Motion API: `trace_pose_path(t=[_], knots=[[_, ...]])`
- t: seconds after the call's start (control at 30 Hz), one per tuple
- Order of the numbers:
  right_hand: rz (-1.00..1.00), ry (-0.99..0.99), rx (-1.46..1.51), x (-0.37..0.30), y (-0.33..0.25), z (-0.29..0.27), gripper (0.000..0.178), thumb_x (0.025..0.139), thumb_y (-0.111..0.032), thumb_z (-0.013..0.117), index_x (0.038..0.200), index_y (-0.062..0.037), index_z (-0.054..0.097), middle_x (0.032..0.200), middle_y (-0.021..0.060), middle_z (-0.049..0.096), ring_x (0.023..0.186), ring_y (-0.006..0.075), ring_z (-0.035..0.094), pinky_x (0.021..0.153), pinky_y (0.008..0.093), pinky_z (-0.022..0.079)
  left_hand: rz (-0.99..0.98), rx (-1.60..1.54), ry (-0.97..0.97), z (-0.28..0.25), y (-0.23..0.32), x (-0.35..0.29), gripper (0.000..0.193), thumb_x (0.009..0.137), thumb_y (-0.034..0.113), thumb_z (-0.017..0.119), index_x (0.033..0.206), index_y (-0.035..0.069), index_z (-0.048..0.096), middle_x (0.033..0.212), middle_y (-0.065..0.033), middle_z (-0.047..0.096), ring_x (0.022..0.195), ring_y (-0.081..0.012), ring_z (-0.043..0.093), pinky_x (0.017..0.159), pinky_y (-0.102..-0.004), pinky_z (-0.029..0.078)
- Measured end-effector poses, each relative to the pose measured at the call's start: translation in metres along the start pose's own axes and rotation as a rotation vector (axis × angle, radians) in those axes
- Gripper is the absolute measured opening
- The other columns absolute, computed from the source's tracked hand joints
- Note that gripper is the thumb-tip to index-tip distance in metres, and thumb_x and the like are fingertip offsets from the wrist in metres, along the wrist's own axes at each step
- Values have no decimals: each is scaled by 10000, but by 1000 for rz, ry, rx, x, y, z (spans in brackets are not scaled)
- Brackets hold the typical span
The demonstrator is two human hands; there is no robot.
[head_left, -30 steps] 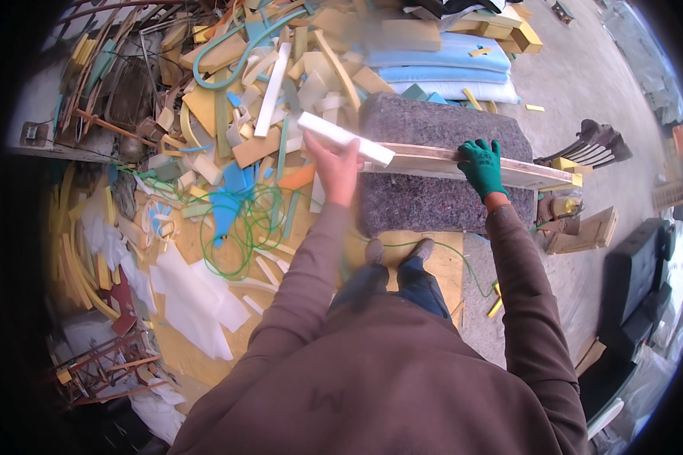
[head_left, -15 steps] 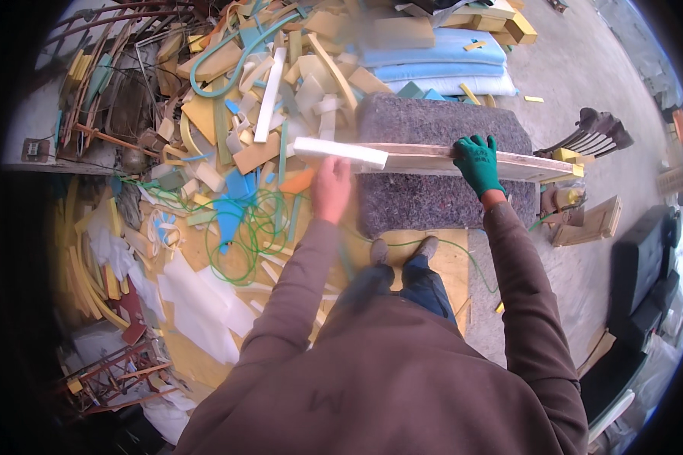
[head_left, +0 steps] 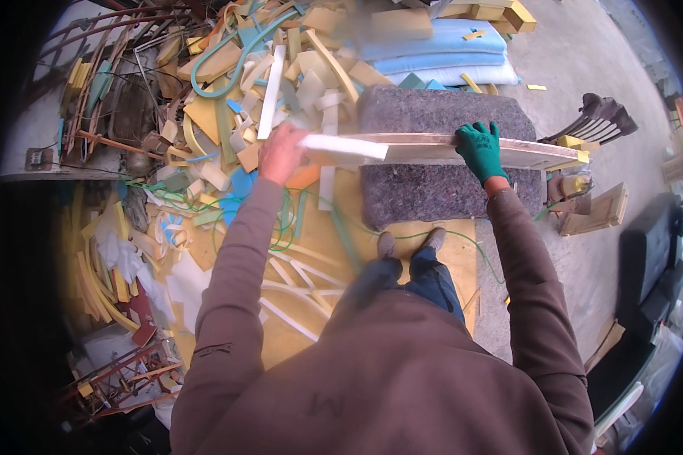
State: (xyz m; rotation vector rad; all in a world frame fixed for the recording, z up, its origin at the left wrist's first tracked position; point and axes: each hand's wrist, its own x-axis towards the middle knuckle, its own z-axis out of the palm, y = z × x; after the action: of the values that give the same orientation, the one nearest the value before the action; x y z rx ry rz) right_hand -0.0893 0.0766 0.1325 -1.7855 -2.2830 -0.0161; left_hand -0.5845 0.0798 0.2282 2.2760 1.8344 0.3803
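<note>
**White strip swings left, off the board**

The bare left hand now sits further toward the left of the frame than a second ago, out over the scrap pile rather than over the grey block. Its fingers are curled shut around the near end of a white foam strip, which runs rightward from the hand and lies across the left end of the long wooden board. The hand is blurred, so it is in motion; the strip appears to be coming away from the board, which suggests a trimmed piece is being carried toward the offcuts.

The right hand, in a green glove, has barely shifted. It lies palm down with fingers spread and bent over the board's upper edge, pressing it flat. The board stays put across the top of the grey felt block at centre frame.

The ground is pale concrete, bare at the upper right. A yellow foam sheet lies under the person's shoes. The upper left is heaped with a pile of foam scraps in yellow, white, blue and green, with rusty metal frames behind. Blue foam slabs are stacked at top centre, and a dark chair stands at the right.
</note>
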Motion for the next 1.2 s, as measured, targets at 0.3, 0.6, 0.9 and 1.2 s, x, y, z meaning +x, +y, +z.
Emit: trace_pose_path(t=[0.3, 0.6, 0.9, 1.2], knots=[[25, 3, 4, -2, 0, 2, 266, 822, -192, 869, 1057, -234, 753, 1085, -1, 729, 1184, 283, 664, 1229, 659, 348, -65, -420, 95, -1, -33, 21, 391, 920, 138, 844, 1302, 61, 817, 1250, -105, 735, 1039, -269, 724, 947, -383, 579], [25, -21, 2, 3, 3, 6, 245, 844, -203, 850, 1062, -240, 745, 1078, -13, 728, 1189, 280, 661, 1222, 666, 353, -172, -489, -2, 31, -54, 16, 463, 910, 71, 892, 1362, 37, 801, 1205, -89, 727, 1061, -198, 732, 935, -338, 595], [34, -16, 18, 4, 5, 10, 180, 890, -212, 808, 1053, -251, 742, 1107, -17, 729, 1197, 277, 656, 1208, 682, 352, -237, -694, -67, 36, -66, 22, 465, 913, 64, 891, 1368, 33, 805, 1200, -66, 737, 1094, -168, 737, 969, -319, 594], [38, -11, 2, 3, 2, 8, 145, 905, -203, 791, 1032, -246, 737, 1099, -13, 728, 1199, 281, 659, 1221, 700, 342, -170, -547, -89, 30, -64, 27, 478, 912, 81, 893, 1377, 27, 797, 1238, -76, 743, 1090, -180, 736, 965, -324, 592]])
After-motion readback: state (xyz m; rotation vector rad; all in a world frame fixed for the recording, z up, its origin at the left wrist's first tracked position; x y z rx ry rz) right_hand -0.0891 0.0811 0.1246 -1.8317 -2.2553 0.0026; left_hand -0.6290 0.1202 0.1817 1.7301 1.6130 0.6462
